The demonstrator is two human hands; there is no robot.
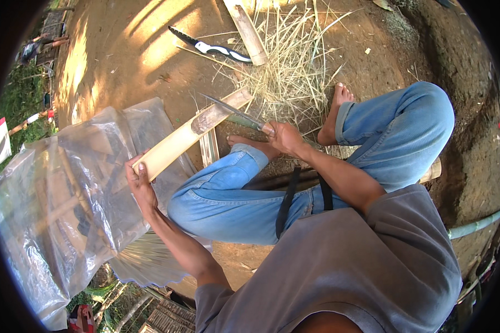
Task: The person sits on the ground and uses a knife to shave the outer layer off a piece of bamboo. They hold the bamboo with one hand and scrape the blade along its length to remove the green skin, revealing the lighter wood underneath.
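Right now, we hold a long, pale yellow bamboo slat [175, 141] up over the bare brown dirt ground [103, 61]. Our left hand [141, 176] is wrapped around its near end, with the thumb pressed on top. Most of the slat looks smooth and flat, but toward its far end there is a rough, curved brown patch. Our right hand [283, 137] is closed around the handle of a thin, pointed knife with a dark metal blade [231, 111]. The blade crosses over the brown patch, and its tip pokes past the slat's left edge. We cannot tell if it touches the bamboo.

Beyond the slat, toward the far edge of the ground, we see a messy heap of thin, straw-coloured strips [297, 72]. A second, rounded bamboo piece [249, 33] has its near end beside the heap. Just left of it lies a black-and-white saw [222, 51] with a toothed blade. A shiny, wrinkled clear plastic sheet [144, 125] spreads along the ground's left side.
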